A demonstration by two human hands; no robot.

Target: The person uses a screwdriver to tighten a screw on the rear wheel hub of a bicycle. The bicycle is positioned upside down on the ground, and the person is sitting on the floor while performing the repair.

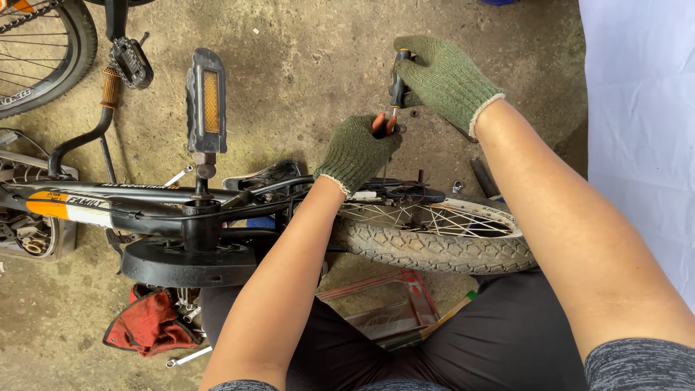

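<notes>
A small black bicycle [145,206] lies on its side across my lap, its rear wheel [434,235] with a knobby tyre under my arms. My left hand [356,150], in a green knit glove, grips orange-handled pliers [384,123] just above the wheel's hub area. My right hand [441,76], also gloved in green, is closed on the black handle of a screwdriver [397,83] that points down toward the pliers. The tool tips meet near a small nut [402,129] on the ground side of the axle. What the pliers clamp is hidden by the glove.
A pedal [205,101] with an orange reflector sticks up at centre left. A second bike's wheel [43,51] and pedal [130,61] are at top left. A red rag [148,322], wrenches [188,356] and a red tray [391,304] lie on the dirt floor; a white sheet [644,108] hangs right.
</notes>
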